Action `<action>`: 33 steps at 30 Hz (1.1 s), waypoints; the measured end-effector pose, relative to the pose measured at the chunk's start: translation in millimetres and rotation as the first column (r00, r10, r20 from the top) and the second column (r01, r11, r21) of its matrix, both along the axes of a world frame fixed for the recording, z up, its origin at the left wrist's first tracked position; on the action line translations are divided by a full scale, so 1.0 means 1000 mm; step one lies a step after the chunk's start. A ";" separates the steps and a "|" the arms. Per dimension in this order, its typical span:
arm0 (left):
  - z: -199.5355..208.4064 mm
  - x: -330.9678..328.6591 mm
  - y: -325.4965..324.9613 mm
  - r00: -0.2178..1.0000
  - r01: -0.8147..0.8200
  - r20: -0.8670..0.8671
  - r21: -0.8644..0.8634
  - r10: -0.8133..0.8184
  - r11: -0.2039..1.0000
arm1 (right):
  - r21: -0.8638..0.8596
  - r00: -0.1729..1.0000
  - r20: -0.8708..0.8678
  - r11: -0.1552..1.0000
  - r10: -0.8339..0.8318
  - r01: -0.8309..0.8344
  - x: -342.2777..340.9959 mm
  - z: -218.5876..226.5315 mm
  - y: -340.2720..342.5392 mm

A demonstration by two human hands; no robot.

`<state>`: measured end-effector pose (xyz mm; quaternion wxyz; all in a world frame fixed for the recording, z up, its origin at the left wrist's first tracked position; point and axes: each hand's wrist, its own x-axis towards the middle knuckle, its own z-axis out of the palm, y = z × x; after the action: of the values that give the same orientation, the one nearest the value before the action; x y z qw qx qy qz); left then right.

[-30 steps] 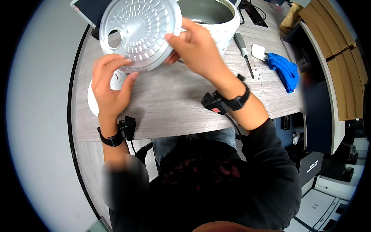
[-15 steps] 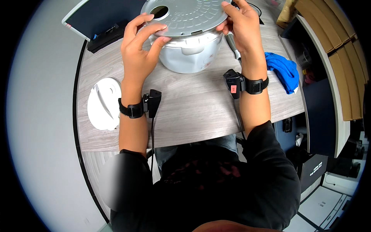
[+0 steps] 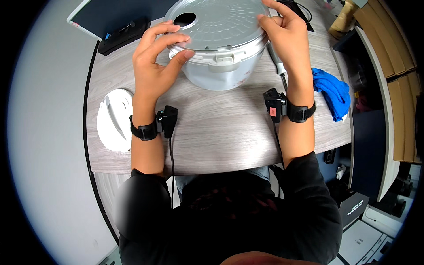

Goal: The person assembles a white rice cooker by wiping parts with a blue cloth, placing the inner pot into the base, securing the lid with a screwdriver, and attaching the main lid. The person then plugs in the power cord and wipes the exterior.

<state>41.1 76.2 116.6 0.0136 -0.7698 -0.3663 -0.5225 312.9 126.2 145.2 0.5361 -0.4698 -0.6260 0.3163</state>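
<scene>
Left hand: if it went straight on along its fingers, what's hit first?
The silver lid on the white pot. The fingertips of the left hand look to be at its left rim, near the round hole; how firmly they touch, one view can't settle.

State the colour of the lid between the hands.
The lid is silver-grey with rings of short marks; best seen in the head view.

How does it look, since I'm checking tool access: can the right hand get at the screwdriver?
Likely yes: the screwdriver handle lies uncovered on the table close by the right hand, though it would first have to leave the metal lid.
</scene>
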 end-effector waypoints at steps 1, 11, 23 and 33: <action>0.000 0.000 0.000 1.000 0.000 0.000 -0.005 0.000 1.000 | -0.006 1.000 0.024 1.000 -0.006 0.006 0.001 0.000 0.001; 0.000 -0.001 -0.008 1.000 -0.010 -0.016 -0.087 0.008 0.996 | 0.074 0.984 0.172 0.997 -0.034 0.021 0.002 -0.006 0.004; -0.004 -0.006 -0.007 0.999 0.023 -0.039 -0.061 -0.025 0.998 | 0.084 0.964 0.251 0.994 -0.091 0.072 0.003 -0.007 0.002; -0.015 -0.017 0.006 0.984 0.160 0.099 -0.121 -0.148 0.980 | 0.095 0.917 0.380 0.991 -0.125 0.096 0.000 0.000 -0.004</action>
<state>24.5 82.2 101.8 -0.0929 -0.7710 -0.3386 -0.5313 313.4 122.6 145.0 0.4369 -0.5371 -0.7027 0.1637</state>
